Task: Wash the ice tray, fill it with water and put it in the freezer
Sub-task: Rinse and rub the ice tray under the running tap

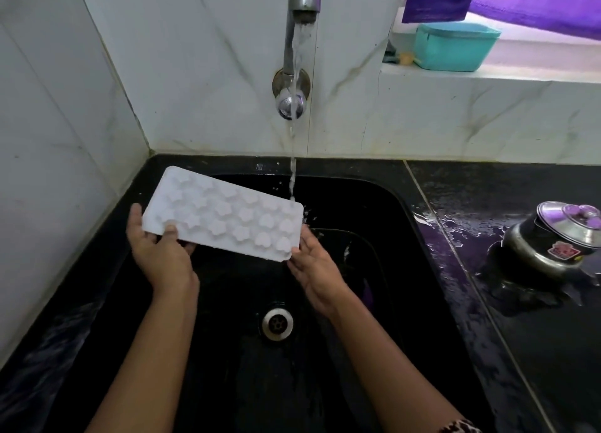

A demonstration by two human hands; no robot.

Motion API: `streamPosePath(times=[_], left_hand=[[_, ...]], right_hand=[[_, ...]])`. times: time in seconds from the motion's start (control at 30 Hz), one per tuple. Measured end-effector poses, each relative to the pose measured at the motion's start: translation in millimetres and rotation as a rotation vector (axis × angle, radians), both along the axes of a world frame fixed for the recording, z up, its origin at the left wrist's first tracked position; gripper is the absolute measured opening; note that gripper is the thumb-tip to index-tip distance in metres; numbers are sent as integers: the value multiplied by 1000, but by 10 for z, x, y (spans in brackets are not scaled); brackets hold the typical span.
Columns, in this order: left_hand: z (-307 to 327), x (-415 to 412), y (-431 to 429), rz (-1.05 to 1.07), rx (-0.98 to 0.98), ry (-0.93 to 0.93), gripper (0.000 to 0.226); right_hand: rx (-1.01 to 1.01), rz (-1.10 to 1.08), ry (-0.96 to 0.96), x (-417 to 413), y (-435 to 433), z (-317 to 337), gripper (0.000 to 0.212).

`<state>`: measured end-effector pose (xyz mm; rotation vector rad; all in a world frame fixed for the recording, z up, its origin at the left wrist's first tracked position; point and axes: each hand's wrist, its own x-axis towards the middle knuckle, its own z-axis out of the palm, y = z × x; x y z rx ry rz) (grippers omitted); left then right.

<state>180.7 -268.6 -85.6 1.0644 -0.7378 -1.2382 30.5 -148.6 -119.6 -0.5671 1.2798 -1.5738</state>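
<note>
Our left hand (159, 254) pinches the ice tray (224, 214) over the sink (227, 374); our right hand (313, 263), fingers straight, props its end under the water (292, 179).

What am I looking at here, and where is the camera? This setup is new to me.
No machine here: a person works bare-handed, and the one picture comes from a wide-angle camera on their head, looking down. The left hand grips one end of a white plastic ice tray with moulded cups; the right hand, fingers fairly straight, steadies the other end. The tray is over a black sink, and water from a grey metal wall tap strikes its far right corner. A lidded steel pot stands on the wet black counter at right; a teal plastic tub sits on the window ledge.
</note>
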Motion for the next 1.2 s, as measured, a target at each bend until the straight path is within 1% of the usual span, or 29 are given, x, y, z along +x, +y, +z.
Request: streamPosePath(times=[0.07, 0.13, 0.23, 0.33, 0.4, 0.53, 0.63, 0.7, 0.77, 0.83, 0.93, 1.0, 1.07, 1.2], left_hand=[[-40, 9, -31, -43, 58, 24, 63], [-99, -17, -45, -142, 118, 8, 61], [-188, -100, -32, -297, 170, -127, 47], [-286, -197, 40, -407, 210, -238, 46], [-355, -262, 102, -490, 234, -270, 46], [-414, -383, 231, -664, 284, -275, 46], [-389, -463, 343, -791, 296, -214, 52], [-383, -493, 377, -832, 304, -156, 57], [-369, -504, 387, -824, 299, -104, 56], [-332, -496, 365, -761, 278, -66, 48], [-238, -443, 265, -526, 213, 10, 40], [-161, -345, 162, -351, 150, 41, 38], [-113, -212, 68, -229, 83, 60, 35], [-62, -27, -43, -100, 54, 84, 31]], right_hand=[[-41, -54, 13, -35, -9, 15, 57], [-73, -147, 8, -131, 9, 29, 57], [-93, -250, 66, -307, 64, 54, 57], [-115, -309, 119, -463, 141, 113, 57], [-117, -339, 150, -553, 192, 159, 56], [-137, -404, 178, -751, 377, 241, 53], [-162, -445, 192, -830, 539, 344, 49], [-189, -469, 166, -863, 606, 376, 49], [-196, -487, 134, -874, 601, 335, 52], [-159, -495, 127, -841, 509, 221, 54], [-77, -459, 149, -638, 289, 82, 57], [-45, -381, 147, -448, 130, -10, 56], [-37, -270, 108, -251, 22, -19, 56], [-61, -100, 40, -71, -25, 72, 58]])
